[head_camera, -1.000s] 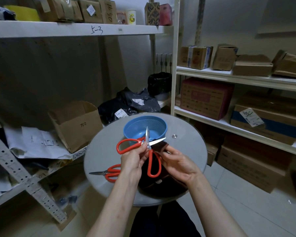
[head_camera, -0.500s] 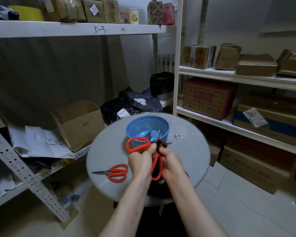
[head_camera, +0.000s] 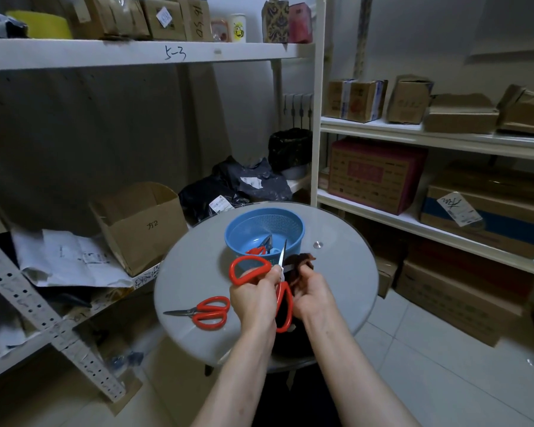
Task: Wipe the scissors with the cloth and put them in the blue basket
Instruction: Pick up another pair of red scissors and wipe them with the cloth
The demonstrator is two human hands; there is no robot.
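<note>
Head view: round glass table (head_camera: 336, 291), storeroom shelves (head_camera: 413, 135).

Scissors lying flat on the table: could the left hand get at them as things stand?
Probably not at once. The way across the table is free and the flat scissors lie just beside the left hand, but that hand grips the held scissors; the right hand holds the cloth.
</note>
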